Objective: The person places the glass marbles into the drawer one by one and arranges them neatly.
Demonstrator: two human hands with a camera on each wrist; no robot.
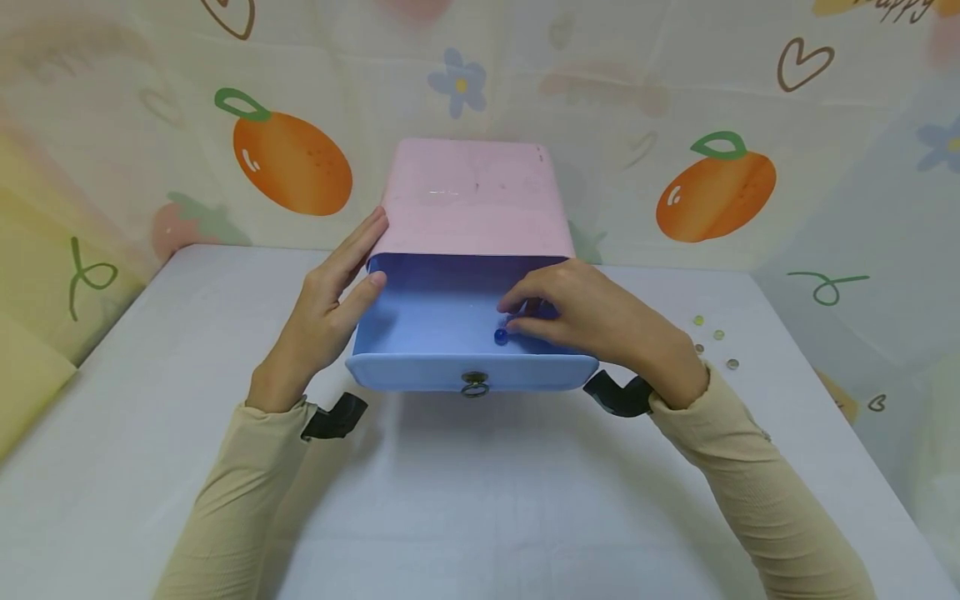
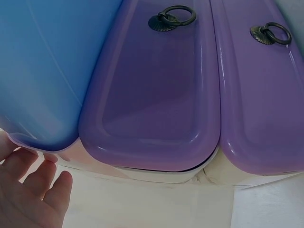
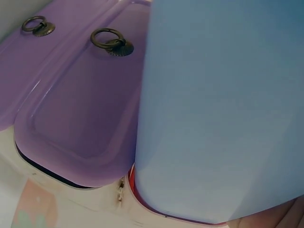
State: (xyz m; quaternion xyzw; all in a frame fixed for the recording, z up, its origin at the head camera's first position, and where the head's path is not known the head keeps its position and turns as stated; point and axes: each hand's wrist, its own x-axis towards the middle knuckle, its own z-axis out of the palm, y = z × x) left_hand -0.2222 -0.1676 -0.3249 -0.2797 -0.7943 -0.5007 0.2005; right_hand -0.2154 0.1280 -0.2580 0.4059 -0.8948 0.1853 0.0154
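Observation:
A pink cabinet [image 1: 472,200] stands on the table with its top blue drawer [image 1: 420,304] pulled out toward me. My left hand [image 1: 322,308] rests along the cabinet's left side, fingers extended, thumb at the drawer's left edge. My right hand [image 1: 577,312] reaches into the right part of the drawer, fingers bent, with thumb and index tips close together. Just below the thumb tip lies a dark blue marble [image 1: 501,337]. More dark blue shows in the gap between the fingers; whether they pinch anything is unclear. A metal ring pull [image 1: 474,386] hangs on the drawer front.
Several small yellowish and greyish marbles [image 1: 718,335] lie on the white table [image 1: 480,500] right of the cabinet. Below the blue drawer, the wrist views show purple drawers [image 2: 152,85] with ring pulls. A patterned cloth [image 1: 525,75] hangs behind.

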